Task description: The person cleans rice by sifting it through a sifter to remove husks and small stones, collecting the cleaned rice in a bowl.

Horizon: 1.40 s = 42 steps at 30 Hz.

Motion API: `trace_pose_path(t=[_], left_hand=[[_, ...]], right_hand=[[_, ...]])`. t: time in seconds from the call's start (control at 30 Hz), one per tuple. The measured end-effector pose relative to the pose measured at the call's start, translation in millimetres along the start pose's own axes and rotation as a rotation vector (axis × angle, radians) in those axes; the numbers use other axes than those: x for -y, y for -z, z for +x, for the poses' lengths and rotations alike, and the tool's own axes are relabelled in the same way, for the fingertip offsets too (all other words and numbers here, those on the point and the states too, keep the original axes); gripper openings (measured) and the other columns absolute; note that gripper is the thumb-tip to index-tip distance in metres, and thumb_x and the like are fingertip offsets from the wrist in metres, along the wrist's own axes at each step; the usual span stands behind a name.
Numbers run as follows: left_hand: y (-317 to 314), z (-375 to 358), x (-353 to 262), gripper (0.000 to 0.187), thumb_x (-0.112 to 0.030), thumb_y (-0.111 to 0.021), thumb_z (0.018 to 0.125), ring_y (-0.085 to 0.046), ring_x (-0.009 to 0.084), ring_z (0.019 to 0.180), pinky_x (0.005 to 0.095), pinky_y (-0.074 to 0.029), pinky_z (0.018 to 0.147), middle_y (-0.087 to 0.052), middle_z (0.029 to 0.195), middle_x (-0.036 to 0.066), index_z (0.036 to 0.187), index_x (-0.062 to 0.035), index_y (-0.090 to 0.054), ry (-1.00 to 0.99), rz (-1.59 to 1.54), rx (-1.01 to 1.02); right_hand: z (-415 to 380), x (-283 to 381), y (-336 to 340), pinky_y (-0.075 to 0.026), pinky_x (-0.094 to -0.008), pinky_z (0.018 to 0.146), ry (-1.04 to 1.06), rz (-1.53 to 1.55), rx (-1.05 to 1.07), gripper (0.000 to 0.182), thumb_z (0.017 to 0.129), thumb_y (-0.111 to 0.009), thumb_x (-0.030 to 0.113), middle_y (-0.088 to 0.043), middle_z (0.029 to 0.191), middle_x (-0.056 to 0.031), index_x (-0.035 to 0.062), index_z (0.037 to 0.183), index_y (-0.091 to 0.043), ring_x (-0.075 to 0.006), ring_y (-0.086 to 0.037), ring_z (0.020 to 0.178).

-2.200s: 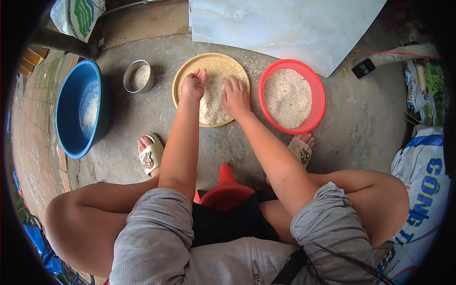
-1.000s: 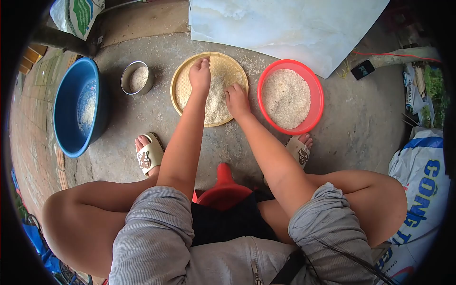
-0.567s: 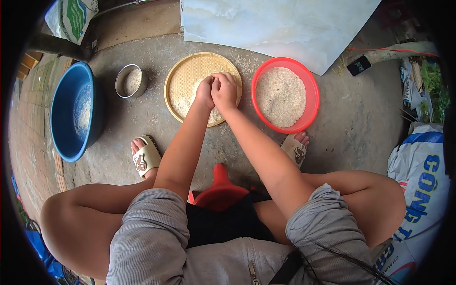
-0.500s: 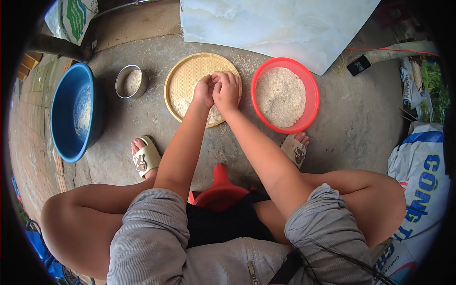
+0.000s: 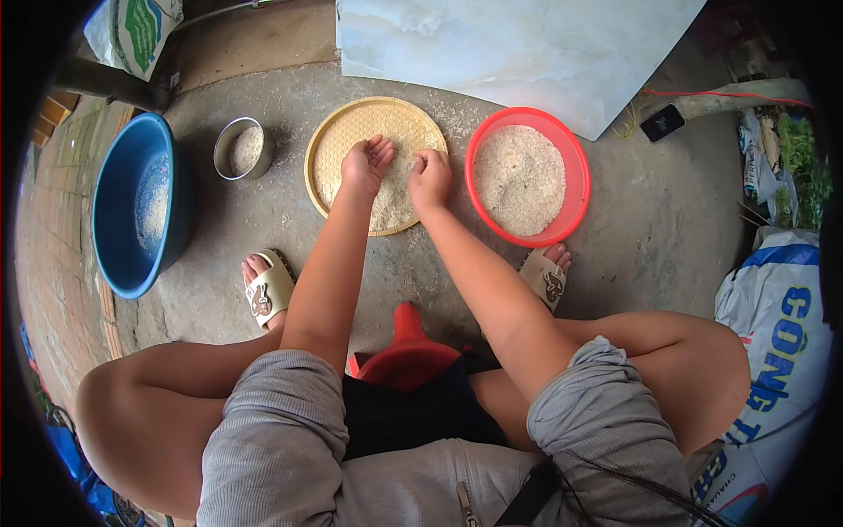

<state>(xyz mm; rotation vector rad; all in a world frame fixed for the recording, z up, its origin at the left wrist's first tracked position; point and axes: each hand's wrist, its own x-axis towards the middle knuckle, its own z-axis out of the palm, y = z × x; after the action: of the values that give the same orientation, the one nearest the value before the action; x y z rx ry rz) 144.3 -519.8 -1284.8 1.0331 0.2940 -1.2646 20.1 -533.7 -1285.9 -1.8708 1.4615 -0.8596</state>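
Note:
A round woven tray [image 5: 329, 149] lies on the ground with white grains [image 5: 391, 211] spread over part of it. Over its middle is my left hand [image 5: 367, 165], palm turned up and inward, fingers slightly curled and apart. My right hand [image 5: 429, 180] is over the tray's right side, its fingers curled closed; what they hold, if anything, is hidden. A gap separates the two hands. Right of the tray stands a red basin [image 5: 575, 189] holding many grains.
A blue basin [image 5: 114, 206] with some grains stands at the left, beside a metal bowl [image 5: 225, 158] with grains. A pale sheet [image 5: 500, 53] lies ahead, a phone [image 5: 662, 123] at the right. My feet flank a red stool [image 5: 408, 360].
My hands were together over the tray and have come apart. The left one has moved slightly left, the right one slightly right and down.

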Motion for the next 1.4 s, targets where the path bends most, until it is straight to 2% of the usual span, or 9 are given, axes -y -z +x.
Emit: trace_pose_path(t=[0.13,0.23,0.37,0.57,0.83,0.9,1.13,1.23,1.4], left_hand=[[-5.1,-1.3,4.8,0.032,-0.018,-0.031,0.094,-0.060,0.0244,0.086,0.0331,-0.051,0.078,-0.059,0.097,0.016,0.102,0.0048,-0.052,0.027,0.047,0.042],[-5.9,-0.3,3.1,0.029,-0.016,-0.034,0.093,-0.057,0.0233,0.078,0.0340,-0.051,0.075,-0.059,0.092,0.014,0.097,0.0036,-0.054,0.097,0.060,0.215],[-15.4,-2.3,-11.8,0.030,-0.012,-0.031,0.094,-0.059,0.0262,0.088,0.0335,-0.052,0.082,-0.057,0.095,0.019,0.103,0.0094,-0.050,0.006,0.012,0.108],[0.5,5.6,-19.7,0.029,-0.010,-0.030,0.094,-0.060,0.0262,0.088,0.0315,-0.055,0.080,-0.056,0.095,0.018,0.104,0.0107,-0.048,-0.006,-0.036,-0.014],[-1.5,10.6,-6.3,0.029,-0.013,-0.030,0.094,-0.059,0.0250,0.089,0.0325,-0.055,0.079,-0.056,0.096,0.018,0.103,0.0080,-0.049,0.056,-0.029,-0.040],[3.5,22.5,-4.8,0.029,-0.013,-0.031,0.094,-0.058,0.0241,0.095,0.0335,-0.053,0.081,-0.057,0.103,0.017,0.109,0.0042,-0.049,0.199,-0.085,0.378],[-4.6,5.2,-34.5,0.029,-0.011,-0.031,0.095,-0.060,0.0269,0.093,0.0352,-0.054,0.084,-0.057,0.101,0.019,0.107,0.0084,-0.048,0.042,-0.181,0.056],[10.8,15.2,-43.0,0.026,-0.011,-0.033,0.095,-0.063,0.0284,0.089,0.0356,-0.055,0.081,-0.059,0.099,0.020,0.104,0.0083,-0.049,0.021,-0.253,-0.039],[16.9,16.5,-32.0,0.030,-0.014,-0.030,0.096,-0.061,0.0267,0.090,0.0336,-0.054,0.082,-0.059,0.097,0.018,0.105,0.0074,-0.050,-0.014,-0.105,-0.065]], right_hand=[[4.5,39.2,-4.0,-0.043,-0.0393,0.081,-0.144,0.358,0.037,0.012,0.076,-0.052,0.001,-0.057,0.094,-0.0147,0.0029,0.086,-0.059,-0.0310,-0.052,0.094],[6.7,44.9,-2.3,-0.040,-0.0414,0.085,0.378,0.113,0.018,0.018,0.078,-0.049,0.005,-0.056,0.096,-0.0157,0.0029,0.093,-0.058,-0.0322,-0.051,0.095],[-2.4,22.1,12.4,-0.040,-0.0407,0.085,0.232,-0.020,-0.165,0.022,0.078,-0.049,0.007,-0.054,0.100,-0.0129,0.0050,0.099,-0.056,-0.0312,-0.049,0.095],[-17.7,-19.2,34.1,-0.040,-0.0388,0.084,0.469,-0.299,0.197,0.016,0.077,-0.052,0.006,-0.052,0.098,-0.0115,0.0072,0.093,-0.055,-0.0303,-0.048,0.096],[0.9,46.0,8.4,-0.044,-0.0404,0.076,0.254,0.094,0.000,0.010,0.082,-0.048,0.001,-0.054,0.093,-0.0136,0.0023,0.088,-0.056,-0.0335,-0.054,0.085],[3.8,58.6,9.5,-0.043,-0.0402,0.081,0.303,0.180,0.079,0.013,0.082,-0.048,0.002,-0.054,0.098,-0.0147,0.0021,0.093,-0.055,-0.0335,-0.053,0.092],[-8.3,12.2,27.7,-0.041,-0.0401,0.086,0.514,-0.171,-0.042,0.022,0.081,-0.053,0.007,-0.051,0.101,-0.0105,0.0055,0.102,-0.056,-0.0312,-0.049,0.096],[-18.9,-16.7,29.9,-0.042,-0.0402,0.084,0.528,-0.255,0.254,0.016,0.081,-0.054,0.008,-0.053,0.097,-0.0102,0.0062,0.096,-0.058,-0.0304,-0.051,0.092],[1.2,5.9,9.4,-0.043,-0.0408,0.078,0.298,-0.047,0.174,0.006,0.081,-0.053,0.006,-0.056,0.084,-0.0136,0.0041,0.085,-0.058,-0.0318,-0.054,0.086]])
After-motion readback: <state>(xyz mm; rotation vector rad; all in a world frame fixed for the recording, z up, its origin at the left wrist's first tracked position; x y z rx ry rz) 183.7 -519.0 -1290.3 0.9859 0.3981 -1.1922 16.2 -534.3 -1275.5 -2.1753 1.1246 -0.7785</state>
